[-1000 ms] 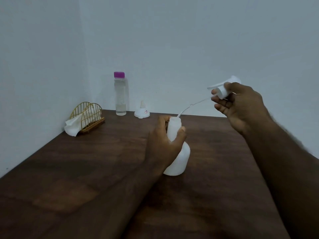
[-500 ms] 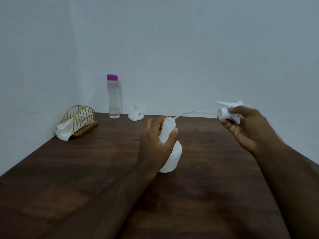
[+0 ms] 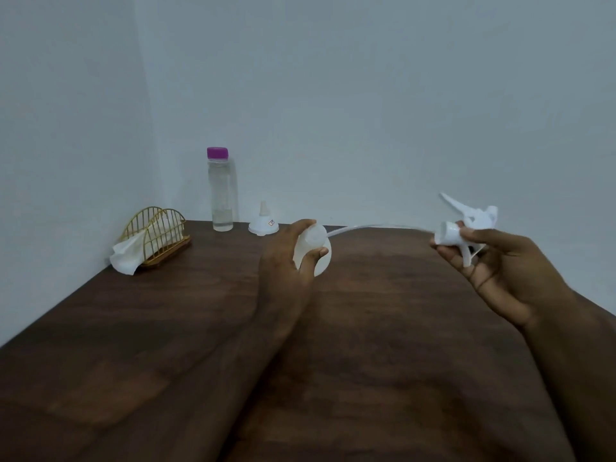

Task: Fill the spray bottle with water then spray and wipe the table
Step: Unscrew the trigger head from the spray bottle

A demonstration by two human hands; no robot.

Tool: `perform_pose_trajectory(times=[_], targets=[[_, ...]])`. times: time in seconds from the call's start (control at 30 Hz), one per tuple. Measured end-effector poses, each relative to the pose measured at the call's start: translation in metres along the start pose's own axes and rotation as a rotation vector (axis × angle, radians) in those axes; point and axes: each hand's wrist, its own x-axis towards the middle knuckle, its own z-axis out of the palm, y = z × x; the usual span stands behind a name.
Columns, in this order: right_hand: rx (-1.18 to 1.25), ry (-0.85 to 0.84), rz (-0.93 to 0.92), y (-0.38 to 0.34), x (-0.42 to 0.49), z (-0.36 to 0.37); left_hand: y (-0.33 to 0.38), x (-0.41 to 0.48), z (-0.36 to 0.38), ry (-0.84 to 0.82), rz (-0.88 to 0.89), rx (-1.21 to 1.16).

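Gripping the spray bottle (image 3: 320,261) at its neck, left hand (image 3: 283,265) steadies it while right hand (image 3: 500,275), well right of the bottle, pinches the trigger head (image 3: 466,225); best draw its tube (image 3: 376,226) fully clear before fetching funnel (image 3: 263,224) and water bottle (image 3: 221,195) just behind.

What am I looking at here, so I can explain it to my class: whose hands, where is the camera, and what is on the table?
There is no machine. A person wears a camera on the head, looking down at their own two hands. The left hand grips a white plastic spray bottle over the dark wooden table. The right hand holds the white trigger spray head, taken off, its thin tube reaching toward the bottle. At the back stand a clear water bottle with a purple cap, a white funnel and a gold wire tissue holder.
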Motion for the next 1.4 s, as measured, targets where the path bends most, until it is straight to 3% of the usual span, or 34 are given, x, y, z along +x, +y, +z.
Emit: perform_pose_trajectory(times=[0.13, 0.3, 0.53, 0.63, 0.8, 0.93, 1.27, 1.4], targets=[[-0.031, 0.016, 0.024, -0.002, -0.002, -0.003, -0.001, 0.001, -0.001, 0.008, 0.025, -0.014], [-0.166, 0.173, 0.018, -0.002, -0.001, -0.002, -0.002, 0.0, -0.002, -0.001, 0.045, -0.017], [-0.141, 0.148, -0.071, -0.003, -0.006, 0.006, -0.002, 0.0, -0.003, 0.0, 0.096, 0.006], [-0.287, 0.203, -0.083, -0.004, -0.008, 0.005, -0.001, 0.001, -0.002, 0.006, 0.104, 0.001], [-0.3, 0.234, -0.086, -0.005, -0.012, 0.003, 0.0, 0.002, 0.0, 0.014, 0.137, 0.015], [-0.479, 0.331, -0.178, -0.003, -0.014, 0.002, -0.001, 0.001, 0.0, 0.018, 0.125, -0.001], [-0.335, 0.238, -0.131, -0.006, -0.021, 0.008, 0.001, 0.0, 0.0, -0.004, 0.12, -0.015], [-0.31, 0.278, -0.092, -0.003, -0.018, 0.005, 0.003, 0.0, -0.001, -0.008, 0.135, -0.008]])
